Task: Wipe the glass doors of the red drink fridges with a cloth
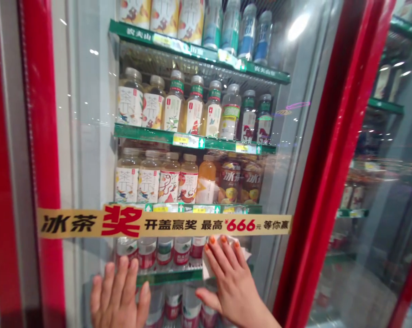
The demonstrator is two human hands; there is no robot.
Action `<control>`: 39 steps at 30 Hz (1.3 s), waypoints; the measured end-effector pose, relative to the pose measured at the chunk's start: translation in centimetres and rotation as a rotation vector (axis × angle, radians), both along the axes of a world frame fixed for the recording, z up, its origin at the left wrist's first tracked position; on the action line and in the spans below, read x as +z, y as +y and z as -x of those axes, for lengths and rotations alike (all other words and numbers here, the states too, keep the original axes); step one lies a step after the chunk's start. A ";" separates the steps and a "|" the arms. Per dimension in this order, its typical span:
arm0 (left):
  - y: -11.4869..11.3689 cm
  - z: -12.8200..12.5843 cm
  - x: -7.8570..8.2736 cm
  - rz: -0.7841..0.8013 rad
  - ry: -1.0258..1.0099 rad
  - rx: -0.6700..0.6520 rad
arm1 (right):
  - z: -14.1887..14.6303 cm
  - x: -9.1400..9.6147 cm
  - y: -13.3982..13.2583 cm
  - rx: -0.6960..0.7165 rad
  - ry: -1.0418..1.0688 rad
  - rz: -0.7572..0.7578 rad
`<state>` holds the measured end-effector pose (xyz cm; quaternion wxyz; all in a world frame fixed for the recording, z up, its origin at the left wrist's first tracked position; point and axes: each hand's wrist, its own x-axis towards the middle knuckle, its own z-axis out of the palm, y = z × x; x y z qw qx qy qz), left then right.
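Observation:
My left hand [119, 294] lies flat on the glass door [90, 150] of a drinks fridge, low down, fingers spread and holding nothing. To its right, my right hand [228, 278] presses a white cloth or tissue [233, 243] against the same glass with its fingers stretched out. The cloth pokes out above and beside the fingers, just under a yellow banner sticker [165, 223] with red and black writing that runs across the door.
Behind the glass, green shelves [192, 141] carry rows of tea and juice bottles [172, 107]. Red door frames stand at the left [42, 136] and right [332, 150]. A second glass door with more shelves [383, 191] is further right.

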<state>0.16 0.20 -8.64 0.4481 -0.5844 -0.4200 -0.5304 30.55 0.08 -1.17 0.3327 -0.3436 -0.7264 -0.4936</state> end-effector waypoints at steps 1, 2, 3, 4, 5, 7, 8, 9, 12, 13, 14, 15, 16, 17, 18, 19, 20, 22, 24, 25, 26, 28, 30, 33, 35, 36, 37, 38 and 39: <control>-0.1 0.0 0.0 0.009 -0.001 0.001 | -0.8 -0.1 -0.2 -0.001 -0.075 -0.001; -0.2 -0.1 0.1 0.016 -0.003 0.003 | -1.7 0.1 -0.4 -0.023 -0.063 0.004; -0.3 -0.2 0.1 0.019 -0.006 0.005 | -2.6 0.3 -0.3 -0.058 0.028 0.013; -0.4 -0.3 0.2 0.016 -0.009 0.005 | -3.3 0.7 -0.1 -0.096 0.169 0.023; -0.4 -0.4 0.2 0.014 -0.013 0.004 | -3.5 0.8 0.3 -0.128 0.319 0.032; -0.5 -0.4 0.2 0.019 -0.028 0.000 | -2.5 0.0 1.0 -0.150 0.477 0.057; -0.5 -0.4 0.1 0.029 -0.033 -0.001 | -1.5 -1.2 1.1 -0.127 0.433 0.077; -0.5 -0.3 0.0 0.044 -0.036 -0.002 | -0.5 -2.8 1.0 -0.083 0.324 0.101; -0.6 -0.1 -0.2 0.069 -0.030 -0.007 | 0.7 -9.0 -0.6 0.090 -0.052 0.124; -0.6 -0.1 -0.2 0.072 -0.029 -0.011 | 0.0 -10.7 -1.2 0.122 -0.103 0.109; -0.6 0.0 -0.3 0.075 -0.029 -0.016 | -1.2 -11.9 -1.7 0.126 -0.103 0.092; -0.7 0.0 -0.3 0.078 -0.031 -0.020 | -2.7 -12.4 -2.0 0.103 -0.062 0.077; -0.7 0.0 -0.4 0.081 -0.035 -0.024 | -4.2 -12.3 -2.0 0.064 0.008 0.066; -0.7 -0.1 -0.4 0.082 -0.043 -0.028 | -5.6 -11.7 -1.8 0.015 0.100 0.059; -0.7 -0.1 -0.5 0.080 -0.051 -0.032 | -6.5 -10.6 -1.4 -0.038 0.203 0.058; -0.6 -0.2 -0.5 0.075 -0.058 -0.033 | -6.9 -9.5 -0.7 -0.086 0.306 0.061; -0.6 -0.2 -0.5 0.070 -0.063 -0.034 | -6.8 -8.5 0.0 -0.126 0.399 0.068; -0.5 -0.1 -0.6 0.068 -0.058 -0.034 | -4.8 -7.8 1.4 -0.174 0.522 0.093; -0.3 0.1 -0.7 0.071 -0.036 -0.033 | -1.5 -9.5 1.8 -0.174 0.496 0.104; -0.2 0.3 -0.8 0.071 -0.022 -0.032 | 0.2 -11.3 1.6 -0.156 0.434 0.101; -0.2 0.4 -0.8 0.068 -0.006 -0.030 | 1.6 -13.4 0.9 -0.127 0.350 0.091; 0.0 0.6 -0.8 0.060 0.014 -0.025 | 3.4 -17.9 -1.0 -0.062 0.208 0.065; 0.0 0.6 -0.7 0.059 0.013 -0.025 | 3.5 -21.4 -3.0 -0.019 0.148 0.042; -0.1 0.4 -0.5 0.054 0.004 -0.028 | 1.5 -22.1 -4.1 -0.016 0.133 0.027; -0.3 0.2 -0.5 0.046 0.000 -0.021 | 0.1 -18.8 -3.1 -0.047 0.166 0.035; -0.3 0.1 -0.4 0.043 -0.005 -0.015 | -0.3 -16.0 -2.1 -0.069 0.202 0.041; -0.4 0.0 -0.4 0.042 -0.010 -0.008 | -0.3 -12.7 -1.1 -0.091 0.255 0.047; -0.5 -0.1 -0.4 0.041 -0.015 -0.006 | 0.0 -9.0 -0.1 -0.105 0.308 0.048; -0.5 -0.1 -0.3 0.043 -0.021 -0.006 | 0.8 -5.2 0.8 -0.119 0.384 0.058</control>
